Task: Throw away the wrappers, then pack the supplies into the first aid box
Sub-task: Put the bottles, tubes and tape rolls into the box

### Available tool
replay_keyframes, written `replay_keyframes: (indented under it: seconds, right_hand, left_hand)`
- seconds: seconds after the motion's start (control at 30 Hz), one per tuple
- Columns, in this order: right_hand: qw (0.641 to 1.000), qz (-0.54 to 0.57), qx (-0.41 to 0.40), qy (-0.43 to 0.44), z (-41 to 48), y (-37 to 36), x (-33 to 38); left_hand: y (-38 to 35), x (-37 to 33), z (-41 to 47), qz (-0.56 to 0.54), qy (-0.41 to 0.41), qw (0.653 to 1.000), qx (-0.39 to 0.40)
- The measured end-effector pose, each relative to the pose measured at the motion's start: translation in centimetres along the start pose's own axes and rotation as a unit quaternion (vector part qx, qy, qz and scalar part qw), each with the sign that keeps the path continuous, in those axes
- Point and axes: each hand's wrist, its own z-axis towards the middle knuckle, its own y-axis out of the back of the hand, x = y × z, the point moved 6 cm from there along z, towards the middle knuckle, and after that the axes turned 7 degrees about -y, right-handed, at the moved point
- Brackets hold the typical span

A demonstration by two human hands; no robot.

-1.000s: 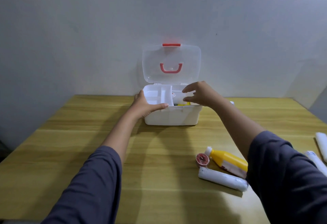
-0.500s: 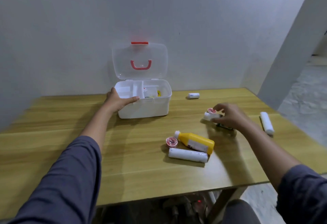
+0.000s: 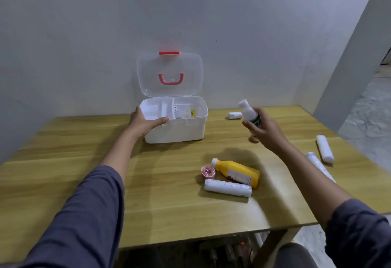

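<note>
A white first aid box [image 3: 190, 130] stands open against the wall, its clear lid with red handle upright. Small items lie in its right compartment. My left hand [image 3: 146, 123] grips the box's front left rim, thumb over the edge. To the right of the box, my right hand [image 3: 264, 130] holds a small white bottle [image 3: 248, 112] lifted above the table. A yellow bottle [image 3: 239, 173], a small red tape roll [image 3: 208, 171] and a white bandage roll [image 3: 227, 187] lie together near the middle of the table.
A small white roll [image 3: 234, 115] lies by the wall right of the box. Two more white rolls [image 3: 324, 149] lie near the table's right edge. The wooden table [image 3: 63, 151] ends close in front; a wall corner stands at the right.
My right hand left the box, reached right to the table, and has now lifted the small white bottle. The view swung right. My left hand stayed on the box rim.
</note>
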Motion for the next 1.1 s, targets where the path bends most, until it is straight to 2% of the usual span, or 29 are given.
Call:
replay_keyframes:
  seconds: [0.27, 0.37, 0.57, 0.7, 0.8, 0.93, 1.1]
  right_hand:
    - [0.989, 0.096, -0.036, 0.103, 3.2, -6.1, 8.9]
    - [0.989, 0.097, -0.013, 0.113, 4.0, -8.9, 10.0]
    - [0.994, 0.008, 0.059, 0.088, 5.1, -13.4, 9.5]
    - [0.993, -0.079, 0.057, 0.063, 5.3, -14.6, 9.0]
    - [0.994, -0.092, 0.047, 0.042, 5.6, -14.7, 9.0]
    - [0.984, -0.145, 0.091, 0.052, 5.8, -15.3, 9.1]
    - [0.987, -0.129, 0.074, 0.066, 5.0, -14.6, 9.5]
  left_hand:
    - [0.0, 0.0, -0.3, -0.021, -0.004, 1.000, 0.007]
    - [-0.3, 0.2, -0.5, -0.021, 0.013, 1.000, 0.004]
    - [-0.3, -0.2, -0.7, -0.028, 0.025, 0.999, -0.005]
    - [-0.5, 0.0, -0.8, -0.022, 0.023, 0.999, -0.011]
    - [-0.6, 0.0, -0.8, -0.027, 0.021, 0.999, -0.016]
    - [-0.6, 0.0, -0.8, -0.019, 0.021, 0.999, -0.017]
    - [-0.4, -0.7, -1.6, -0.022, 0.030, 0.999, -0.009]
